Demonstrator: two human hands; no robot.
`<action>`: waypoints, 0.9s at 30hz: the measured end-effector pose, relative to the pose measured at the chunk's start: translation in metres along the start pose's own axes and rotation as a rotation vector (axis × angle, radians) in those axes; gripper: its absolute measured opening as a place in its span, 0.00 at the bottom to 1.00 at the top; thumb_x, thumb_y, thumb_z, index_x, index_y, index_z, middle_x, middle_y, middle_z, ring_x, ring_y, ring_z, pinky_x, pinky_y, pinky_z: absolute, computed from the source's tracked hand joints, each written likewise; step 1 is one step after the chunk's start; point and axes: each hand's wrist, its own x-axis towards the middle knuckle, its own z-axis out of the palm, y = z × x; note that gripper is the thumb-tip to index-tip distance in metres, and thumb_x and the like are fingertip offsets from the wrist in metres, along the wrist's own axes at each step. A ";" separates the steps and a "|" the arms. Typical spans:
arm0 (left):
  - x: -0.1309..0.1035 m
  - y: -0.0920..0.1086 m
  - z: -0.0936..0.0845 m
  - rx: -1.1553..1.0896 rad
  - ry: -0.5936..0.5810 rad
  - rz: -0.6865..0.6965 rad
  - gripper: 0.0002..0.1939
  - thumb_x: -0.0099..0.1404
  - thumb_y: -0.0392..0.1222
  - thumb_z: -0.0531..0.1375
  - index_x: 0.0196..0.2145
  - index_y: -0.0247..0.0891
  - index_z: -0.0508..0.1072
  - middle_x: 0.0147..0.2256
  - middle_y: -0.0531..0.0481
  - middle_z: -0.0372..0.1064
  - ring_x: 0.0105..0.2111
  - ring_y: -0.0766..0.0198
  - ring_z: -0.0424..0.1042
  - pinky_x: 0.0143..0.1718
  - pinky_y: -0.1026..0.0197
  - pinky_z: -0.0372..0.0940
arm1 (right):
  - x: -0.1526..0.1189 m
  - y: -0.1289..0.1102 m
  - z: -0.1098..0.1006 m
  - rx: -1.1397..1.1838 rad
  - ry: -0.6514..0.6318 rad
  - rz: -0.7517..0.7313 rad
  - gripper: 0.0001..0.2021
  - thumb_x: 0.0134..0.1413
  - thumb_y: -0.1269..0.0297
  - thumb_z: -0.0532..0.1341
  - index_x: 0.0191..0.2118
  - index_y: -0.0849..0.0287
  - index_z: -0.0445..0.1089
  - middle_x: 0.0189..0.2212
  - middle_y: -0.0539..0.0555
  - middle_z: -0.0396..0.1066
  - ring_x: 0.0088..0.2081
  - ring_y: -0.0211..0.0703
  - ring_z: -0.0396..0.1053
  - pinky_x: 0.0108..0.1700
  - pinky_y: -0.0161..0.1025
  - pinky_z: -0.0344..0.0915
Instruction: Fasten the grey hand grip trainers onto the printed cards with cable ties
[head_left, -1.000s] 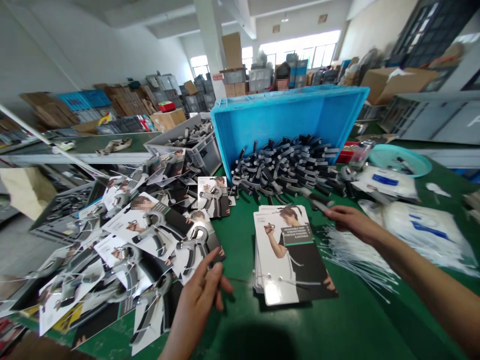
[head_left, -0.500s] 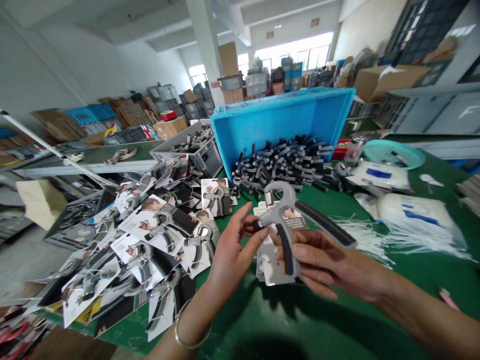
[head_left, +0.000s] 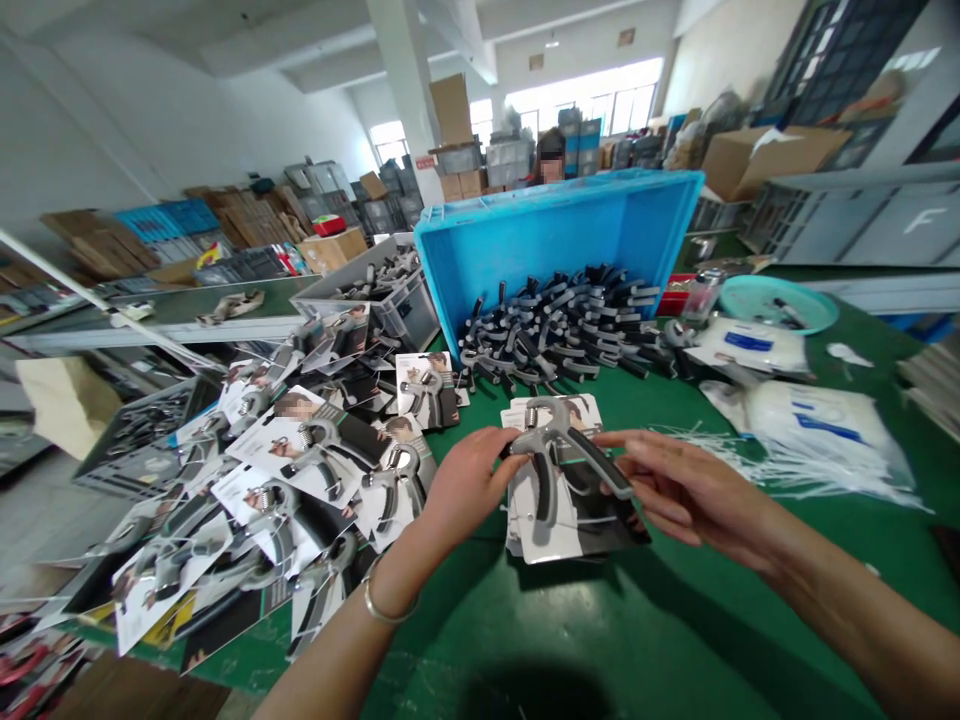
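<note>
A grey-and-black hand grip strengthener (head_left: 546, 480) lies over a stack of printed backing cards (head_left: 551, 545), its two handles spread toward me. My left hand (head_left: 469, 475) is closed on the dark knob at the strengthener's left side. Just right of the other handle is my right hand (head_left: 682, 485), fingers stretched out and apart; its fingertips reach the handle and card edge, and I cannot tell if they touch. To the left, carded hand grip strengtheners (head_left: 322, 455) lie in a loose heap. Loose strengtheners (head_left: 562, 325) fill the tipped blue bin (head_left: 540, 225).
White plastic ties (head_left: 727, 460) lie right of the cards, beside clear bags of ties (head_left: 825, 425). Farther back are a turquoise basin (head_left: 780, 300) and a small jar (head_left: 703, 295). A grey crate (head_left: 405, 305) stands left of the blue bin. Behind it a person (head_left: 551, 160) is partly visible.
The strengthener has come down onto the card stack and turned slightly. My right hand has let go of its handle and drawn right. My left hand still holds the knob.
</note>
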 end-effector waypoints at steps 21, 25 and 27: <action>0.043 0.018 0.025 0.181 -0.228 0.221 0.11 0.70 0.36 0.56 0.41 0.38 0.79 0.40 0.44 0.70 0.43 0.56 0.69 0.46 0.55 0.64 | 0.010 0.033 0.011 -1.222 0.084 -0.734 0.03 0.64 0.65 0.60 0.41 0.55 0.72 0.37 0.55 0.74 0.42 0.48 0.69 0.44 0.45 0.65; 0.045 0.025 0.022 0.309 -0.262 0.192 0.09 0.68 0.34 0.57 0.40 0.35 0.78 0.39 0.42 0.69 0.43 0.52 0.69 0.44 0.54 0.65 | 0.018 0.034 0.017 -1.157 0.052 -0.747 0.03 0.65 0.67 0.60 0.40 0.55 0.72 0.36 0.54 0.73 0.41 0.46 0.68 0.44 0.44 0.65; 0.047 0.029 0.021 0.368 -0.283 0.186 0.08 0.67 0.32 0.56 0.39 0.33 0.77 0.38 0.40 0.70 0.42 0.51 0.70 0.44 0.53 0.65 | 0.019 0.033 0.019 -1.083 0.085 -0.753 0.03 0.65 0.67 0.60 0.40 0.54 0.71 0.35 0.52 0.73 0.40 0.45 0.68 0.44 0.43 0.64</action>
